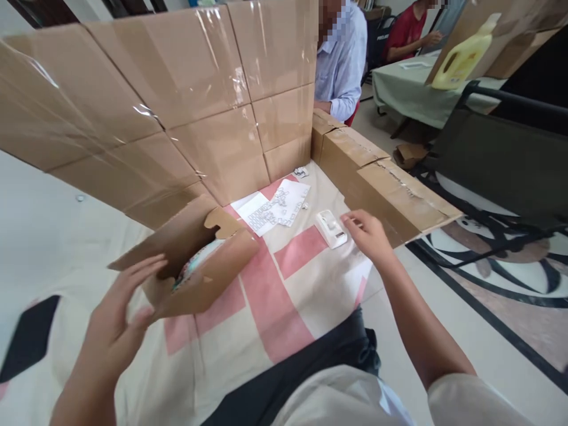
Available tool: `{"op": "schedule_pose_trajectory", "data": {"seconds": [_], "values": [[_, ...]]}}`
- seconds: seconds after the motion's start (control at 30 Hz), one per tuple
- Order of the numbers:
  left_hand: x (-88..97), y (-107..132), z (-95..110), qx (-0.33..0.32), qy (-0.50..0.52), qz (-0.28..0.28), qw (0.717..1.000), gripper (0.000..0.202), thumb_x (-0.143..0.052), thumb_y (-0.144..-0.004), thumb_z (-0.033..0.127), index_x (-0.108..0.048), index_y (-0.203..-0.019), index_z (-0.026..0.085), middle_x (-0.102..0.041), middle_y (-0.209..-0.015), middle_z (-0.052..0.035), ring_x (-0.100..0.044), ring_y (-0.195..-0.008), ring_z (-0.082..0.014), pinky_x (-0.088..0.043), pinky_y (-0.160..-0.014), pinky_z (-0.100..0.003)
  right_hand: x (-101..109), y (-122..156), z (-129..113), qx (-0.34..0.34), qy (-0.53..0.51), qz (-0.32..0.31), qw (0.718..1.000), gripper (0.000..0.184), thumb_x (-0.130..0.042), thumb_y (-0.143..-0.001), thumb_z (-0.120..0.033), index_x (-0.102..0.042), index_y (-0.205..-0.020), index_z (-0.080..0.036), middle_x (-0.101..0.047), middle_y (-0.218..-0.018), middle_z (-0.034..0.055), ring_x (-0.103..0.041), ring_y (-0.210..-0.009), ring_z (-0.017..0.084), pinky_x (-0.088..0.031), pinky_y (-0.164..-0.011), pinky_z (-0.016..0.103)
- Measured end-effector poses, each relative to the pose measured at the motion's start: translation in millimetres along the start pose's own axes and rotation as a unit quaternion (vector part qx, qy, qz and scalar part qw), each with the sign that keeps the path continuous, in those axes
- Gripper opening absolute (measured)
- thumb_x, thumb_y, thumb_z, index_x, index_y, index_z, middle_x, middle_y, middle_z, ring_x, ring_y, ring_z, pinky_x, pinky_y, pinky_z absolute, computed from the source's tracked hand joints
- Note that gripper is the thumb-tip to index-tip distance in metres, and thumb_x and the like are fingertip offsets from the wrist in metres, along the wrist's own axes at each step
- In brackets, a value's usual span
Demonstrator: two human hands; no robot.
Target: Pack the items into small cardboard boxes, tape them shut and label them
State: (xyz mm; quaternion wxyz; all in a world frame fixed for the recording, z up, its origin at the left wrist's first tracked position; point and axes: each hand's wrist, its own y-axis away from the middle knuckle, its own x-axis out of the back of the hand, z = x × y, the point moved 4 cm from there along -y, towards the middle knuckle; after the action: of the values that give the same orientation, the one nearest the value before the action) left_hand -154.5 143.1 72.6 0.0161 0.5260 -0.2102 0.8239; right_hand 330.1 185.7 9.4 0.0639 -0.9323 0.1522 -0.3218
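Observation:
My left hand (118,313) is beside an open cardboard box (222,278), its fingers stretched along the near left rim and the thumb apart. I cannot tell whether it presses on the cardboard. Inside the box lies something with a colourful print (195,263), mostly hidden by the walls. My right hand (369,236) is just right of a small white plastic case (331,229) on the cloth. Its fingers are drawn together in a pinch; what is between them, if anything, is too small to make out. Printed white sheets (284,201) lie behind the case.
Stacked, taped cartons (208,77) form a tall wall at the back. Low cartons (377,171) border the right side. A pink and cream cloth (284,319) covers the surface. A dark folding chair (497,154) and a yellow jug (465,56) are farther right. Two people sit beyond.

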Motion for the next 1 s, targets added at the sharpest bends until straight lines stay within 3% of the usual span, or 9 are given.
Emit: {"op": "schedule_pose_trajectory", "data": {"seconds": [0.1, 0.2, 0.37, 0.47, 0.57, 0.7, 0.77, 0.87, 1.0], "values": [[-5.4, -15.4, 27.7, 0.013, -0.061, 0.082, 0.995, 0.060, -0.052, -0.089, 0.053, -0.035, -0.144, 0.071, -0.030, -0.164, 0.0290, -0.039, -0.150, -0.0385, -0.028, -0.127, -0.066, -5.9, 9.3, 29.3, -0.107, -0.059, -0.091, 0.988, 0.031, -0.055, -0.088, -0.044, -0.072, -0.086, -0.019, -0.070, -0.083, 0.0054, -0.062, -0.079, 0.021, -0.045, -0.072, 0.032], [-8.5, -30.3, 24.9, 0.080, -0.147, 0.125, 0.978, 0.082, -0.058, -0.083, 0.063, -0.022, -0.157, 0.059, -0.012, -0.173, 0.0168, -0.021, -0.154, -0.0535, -0.019, -0.118, -0.084, -13.8, 6.9, 36.8, -0.142, -0.068, -0.080, 0.984, 0.028, -0.056, -0.087, -0.041, -0.072, -0.090, -0.019, -0.068, -0.083, 0.0033, -0.059, -0.076, 0.018, -0.043, -0.068, 0.029], [-19.9, -35.3, 5.9, 0.073, -0.157, -0.024, 0.985, 0.068, -0.051, -0.089, 0.056, -0.035, -0.155, 0.048, -0.071, -0.133, 0.0028, -0.064, -0.125, -0.0402, -0.037, -0.112, -0.072, -17.8, -1.5, 39.5, -0.183, -0.053, -0.081, 0.978, 0.019, -0.059, -0.082, -0.033, -0.062, -0.072, -0.017, -0.061, -0.075, 0.0031, -0.053, -0.066, 0.016, -0.037, -0.056, 0.026], [-36.2, -26.3, 45.7, 0.015, -0.148, -0.015, 0.989, 0.046, -0.042, -0.096, 0.048, -0.062, -0.134, 0.032, -0.073, -0.128, -0.0061, -0.067, -0.120, -0.0389, -0.042, -0.109, -0.062, -18.7, -3.0, 40.2, -0.201, -0.058, -0.111, 0.972, 0.022, -0.057, -0.085, -0.034, -0.062, -0.071, -0.018, -0.048, -0.060, -0.0019, -0.044, -0.055, 0.013, -0.032, -0.050, 0.026], [-79.8, -28.4, 127.2, -0.094, -0.129, 0.048, 0.986, 0.039, -0.046, -0.099, 0.041, -0.064, -0.131, 0.026, -0.071, -0.131, -0.0114, -0.062, -0.126, -0.0372, -0.036, -0.115, -0.059, -20.5, -4.0, 38.4, -0.213, -0.050, -0.138, 0.966, 0.022, -0.058, -0.086, -0.034, -0.065, -0.075, -0.017, -0.043, -0.056, -0.0033, -0.041, -0.053, 0.012, -0.030, -0.049, 0.025], [-181.2, -66.2, 226.6, -0.262, 0.024, -0.042, 0.964, 0.066, -0.067, -0.091, 0.043, -0.044, -0.153, 0.037, -0.045, -0.162, -0.0053, -0.042, -0.149, -0.0349, -0.034, -0.121, -0.053, -20.3, -8.4, 34.6, -0.236, -0.026, -0.172, 0.956, 0.013, -0.062, -0.085, -0.028, -0.064, -0.080, -0.016, -0.048, -0.059, -0.0020, -0.045, -0.054, 0.012, -0.034, -0.050, 0.024], [-227.9, -97.1, 243.1, -0.224, 0.053, -0.063, 0.971, 0.103, -0.085, -0.074, 0.049, -0.031, -0.160, 0.033, -0.021, -0.173, -0.0093, -0.020, -0.158, -0.0421, -0.027, -0.125, -0.060, -18.3, -12.1, 33.2, -0.249, -0.009, -0.191, 0.949, 0.011, -0.063, -0.085, -0.027, -0.064, -0.082, -0.016, -0.051, -0.061, -0.0009, -0.047, -0.055, 0.012, -0.037, -0.050, 0.023], [-279.6, -130.1, 240.8, -0.168, 0.088, -0.086, 0.978, 0.122, -0.091, -0.064, 0.049, -0.023, -0.162, 0.025, -0.014, -0.173, -0.0181, -0.025, -0.156, -0.0442, -0.033, -0.123, -0.060, -15.1, -18.2, 31.4, -0.264, 0.019, -0.210, 0.941, 0.015, -0.066, -0.085, -0.029, -0.062, -0.080, -0.016, -0.052, -0.060, -0.0005, -0.047, -0.052, 0.012, -0.037, -0.049, 0.023], [-306.6, -135.5, 226.3, -0.148, 0.116, -0.062, 0.980, 0.123, -0.090, -0.064, 0.047, -0.019, -0.162, 0.021, -0.019, -0.170, -0.0214, -0.029, -0.155, -0.0401, -0.036, -0.123, -0.053, -15.9, -22.5, 25.9, -0.273, 0.045, -0.227, 0.934, 0.024, -0.072, -0.085, -0.036, -0.062, -0.076, -0.016, -0.050, -0.055, -0.0012, -0.045, -0.049, 0.011, -0.035, -0.048, 0.023]]}}
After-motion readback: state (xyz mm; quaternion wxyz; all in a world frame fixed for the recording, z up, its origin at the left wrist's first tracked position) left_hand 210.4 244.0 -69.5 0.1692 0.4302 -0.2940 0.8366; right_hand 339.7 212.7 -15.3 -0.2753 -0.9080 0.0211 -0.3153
